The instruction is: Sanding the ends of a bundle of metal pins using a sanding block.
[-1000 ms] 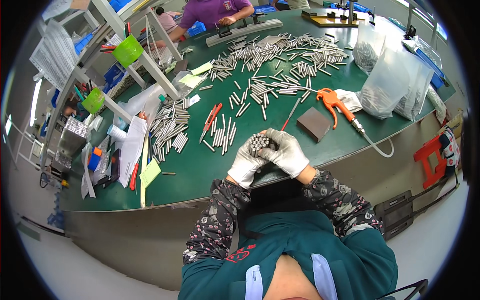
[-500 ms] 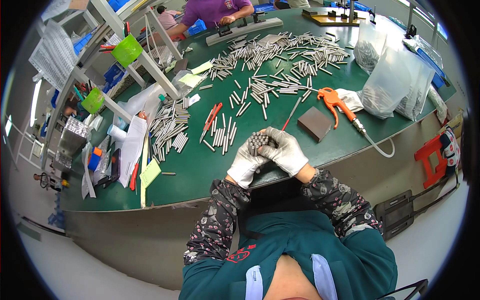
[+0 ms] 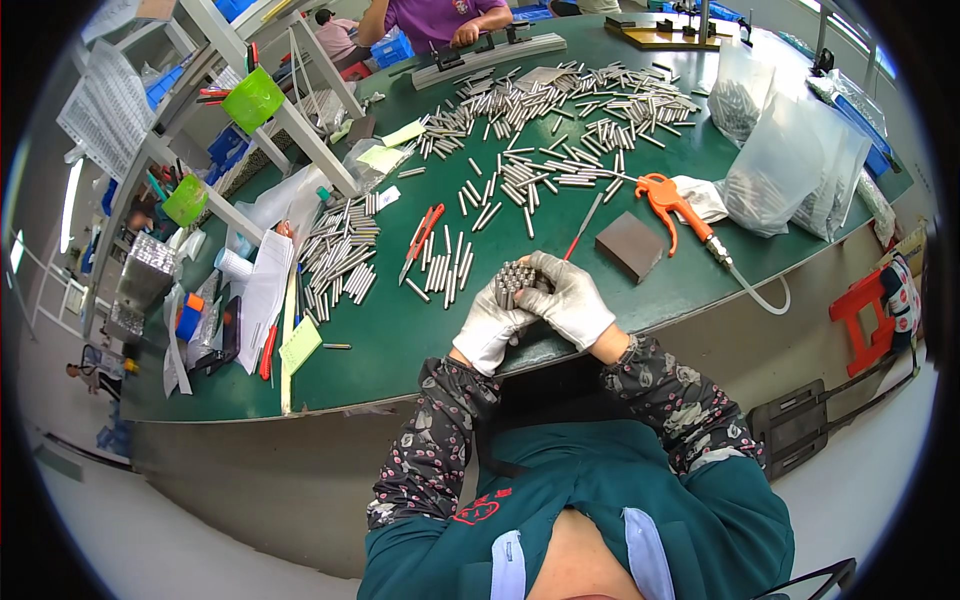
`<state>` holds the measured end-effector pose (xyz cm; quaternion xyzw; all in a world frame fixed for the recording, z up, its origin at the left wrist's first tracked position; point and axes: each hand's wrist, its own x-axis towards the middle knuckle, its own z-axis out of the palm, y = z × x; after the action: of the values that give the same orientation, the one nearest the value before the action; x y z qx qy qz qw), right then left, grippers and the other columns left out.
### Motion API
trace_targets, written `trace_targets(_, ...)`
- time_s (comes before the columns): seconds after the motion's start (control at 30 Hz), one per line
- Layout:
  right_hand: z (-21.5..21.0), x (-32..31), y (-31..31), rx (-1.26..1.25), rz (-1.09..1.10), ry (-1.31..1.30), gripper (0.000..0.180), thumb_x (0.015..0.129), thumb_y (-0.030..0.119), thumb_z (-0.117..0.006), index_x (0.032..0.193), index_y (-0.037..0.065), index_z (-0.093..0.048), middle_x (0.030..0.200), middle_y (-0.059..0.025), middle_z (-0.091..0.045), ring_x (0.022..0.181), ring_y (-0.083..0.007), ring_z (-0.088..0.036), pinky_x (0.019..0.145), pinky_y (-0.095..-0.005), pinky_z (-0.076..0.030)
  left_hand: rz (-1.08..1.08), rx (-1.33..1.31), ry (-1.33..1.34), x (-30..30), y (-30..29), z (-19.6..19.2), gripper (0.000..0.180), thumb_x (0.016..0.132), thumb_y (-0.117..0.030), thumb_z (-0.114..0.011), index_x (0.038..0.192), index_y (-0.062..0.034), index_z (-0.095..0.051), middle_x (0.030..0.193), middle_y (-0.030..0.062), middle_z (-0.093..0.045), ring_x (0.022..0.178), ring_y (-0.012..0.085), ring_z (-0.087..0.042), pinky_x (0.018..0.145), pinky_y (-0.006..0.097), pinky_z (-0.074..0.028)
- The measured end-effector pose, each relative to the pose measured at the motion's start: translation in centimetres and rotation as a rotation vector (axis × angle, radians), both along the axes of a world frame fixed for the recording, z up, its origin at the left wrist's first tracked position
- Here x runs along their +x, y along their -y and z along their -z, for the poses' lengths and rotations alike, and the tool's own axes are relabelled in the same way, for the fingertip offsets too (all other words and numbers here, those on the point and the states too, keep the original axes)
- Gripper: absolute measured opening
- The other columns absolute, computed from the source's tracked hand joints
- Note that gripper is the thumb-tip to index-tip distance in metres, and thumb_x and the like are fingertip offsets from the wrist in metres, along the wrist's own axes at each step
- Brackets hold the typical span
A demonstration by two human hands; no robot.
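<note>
A bundle of short metal pins point(image 3: 514, 281) stands on end between my two gloved hands, above the near edge of the green table point(image 3: 400, 345). My left hand point(image 3: 487, 325) is wrapped round its left side, and my right hand point(image 3: 570, 303) closes on it from the right, thumb across the front. The undersides of the pins are hidden by the gloves. Just beyond my hands lie a small group of loose pins point(image 3: 447, 267), a red-handled cutter knife point(image 3: 422, 240) and a thin tool with a red handle point(image 3: 582, 228). A brown block point(image 3: 629, 247) rests to the right.
Many pins point(image 3: 560, 110) are heaped at the far middle, with another pile point(image 3: 340, 250) at left. An orange air gun point(image 3: 672, 205) with a hose lies right of the block. Plastic bags of pins point(image 3: 775, 165) stand far right. A person in purple point(image 3: 440, 20) sits opposite.
My hands and the bundle stay almost in place, with only a slight shift. Across the table, the person in purple has lifted an arm off the table.
</note>
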<state>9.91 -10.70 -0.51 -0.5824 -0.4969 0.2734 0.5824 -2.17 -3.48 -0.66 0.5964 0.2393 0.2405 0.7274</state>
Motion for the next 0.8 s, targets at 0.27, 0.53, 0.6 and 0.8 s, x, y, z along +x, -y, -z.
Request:
trace_targets(0.27,-0.4,0.0,0.0,-0.018,0.103,0.182,0.043,0.07,0.022,-0.069,0.104,0.0,-0.054,0.087,-0.0125,-0.061,0.08,-0.0193,-0.058,0.071,-0.0279,-0.046,0.02,-0.01,-0.042,0.1,-0.2,0.0,0.05,0.067,-0.011,-0.073,0.112,-0.0095,-0.051,0.077,-0.0054,-0.058,0.05,0.0017,-0.046,0.038,0.016,-0.033)
trace_targets(0.53,-0.2,1.3,-0.8,-0.147,-0.037,-0.052,0.041,0.078,0.02,-0.065,0.107,-0.005,-0.053,0.093,-0.0085,-0.06,0.083,-0.0112,-0.056,0.075,-0.0236,-0.046,0.009,0.063,-0.212,0.7,0.0,-2.0,0.045,0.068,-0.006,-0.071,0.109,-0.0082,-0.052,0.085,-0.0047,-0.058,0.065,0.0032,-0.052,0.046,0.016,-0.039)
trace_targets(0.6,0.6,1.3,-0.8,-0.097,-0.032,-0.113,0.038,0.08,0.019,-0.062,0.108,-0.005,-0.053,0.095,-0.0084,-0.06,0.085,-0.0117,-0.055,0.077,-0.0238,-0.045,0.056,0.015,-0.348,0.5,-0.4,-2.2,0.048,0.067,-0.006,-0.072,0.111,-0.0086,-0.052,0.082,-0.0044,-0.057,0.062,0.0037,-0.051,0.045,0.016,-0.038)
trace_targets(0.8,1.6,1.5,-0.5,-0.018,-0.094,-0.271,0.037,0.086,0.017,-0.054,0.115,-0.004,-0.048,0.106,-0.0078,-0.056,0.096,-0.0119,-0.052,0.084,-0.0241,-0.042,0.016,-0.034,-0.218,0.7,-0.4,-1.0,0.036,0.069,-0.004,-0.068,0.102,-0.0086,-0.054,0.067,-0.0044,-0.054,0.046,0.0041,-0.044,0.036,0.017,-0.031)
